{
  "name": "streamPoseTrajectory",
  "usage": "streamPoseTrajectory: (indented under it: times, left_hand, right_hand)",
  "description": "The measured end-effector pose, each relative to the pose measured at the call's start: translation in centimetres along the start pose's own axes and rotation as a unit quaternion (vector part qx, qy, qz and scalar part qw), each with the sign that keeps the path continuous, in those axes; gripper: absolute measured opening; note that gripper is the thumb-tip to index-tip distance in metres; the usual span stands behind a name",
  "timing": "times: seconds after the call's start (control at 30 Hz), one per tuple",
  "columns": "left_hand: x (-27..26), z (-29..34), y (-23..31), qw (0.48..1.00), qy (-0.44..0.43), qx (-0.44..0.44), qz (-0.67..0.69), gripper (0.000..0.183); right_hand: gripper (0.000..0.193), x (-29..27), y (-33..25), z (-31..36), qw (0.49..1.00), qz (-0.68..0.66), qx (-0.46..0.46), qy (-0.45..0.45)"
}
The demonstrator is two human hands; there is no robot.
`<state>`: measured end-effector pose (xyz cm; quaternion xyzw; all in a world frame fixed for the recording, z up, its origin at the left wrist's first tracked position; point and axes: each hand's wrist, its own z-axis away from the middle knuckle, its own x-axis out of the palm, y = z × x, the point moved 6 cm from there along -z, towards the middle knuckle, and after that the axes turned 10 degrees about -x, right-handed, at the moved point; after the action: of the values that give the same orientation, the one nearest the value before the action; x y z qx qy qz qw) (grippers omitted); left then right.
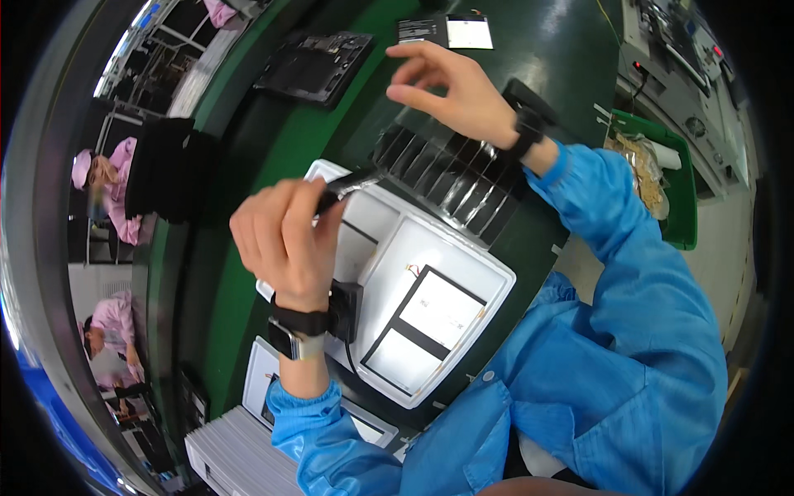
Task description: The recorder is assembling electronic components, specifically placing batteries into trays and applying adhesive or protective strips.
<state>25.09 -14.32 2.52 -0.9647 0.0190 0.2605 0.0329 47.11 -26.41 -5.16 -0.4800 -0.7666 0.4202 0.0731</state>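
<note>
My left hand point(281, 236) is closed, fingers pinched on a dark, narrow piece with a shiny end point(354, 182); its exact kind is unclear. That piece reaches over the corner of a white plastic tray point(389, 273) toward a black slotted holder point(447, 178) with shiny dividers. Above the holder hovers my right hand point(451, 87), thumb and fingers apart, nothing visible in it. Inside the white tray lies a flat battery-like pack point(438, 310) with white panels, a black border and a small connector lead. Another such pack sits partly under my left hand's side.
An opened black tablet-like housing point(318, 66) lies at the far left of the green bench; a black-and-white flat pack point(467, 33) lies beyond. Stacked white trays point(240, 455) stand near left. A green bin point(678, 198) of scraps and equipment point(703, 99) are right. Co-workers in pink sit across.
</note>
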Motion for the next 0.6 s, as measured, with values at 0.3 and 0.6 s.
streamPoseTrajectory:
  times: [0.3, 0.6]
  left_hand:
    - [-6.4, 4.9, 4.9, 0.984, -0.079, 0.058, -0.150, 0.020]
    - [-8.4, 13.0, 9.2, 0.931, -0.346, -0.113, 0.017, 0.032]
  right_hand:
    - [0.042, 6.9, -10.5, 5.2, 0.937, -0.287, 0.147, -0.136]
    - [0.048, 5.0, -10.3, 9.2, 0.917, -0.134, 0.218, -0.306]
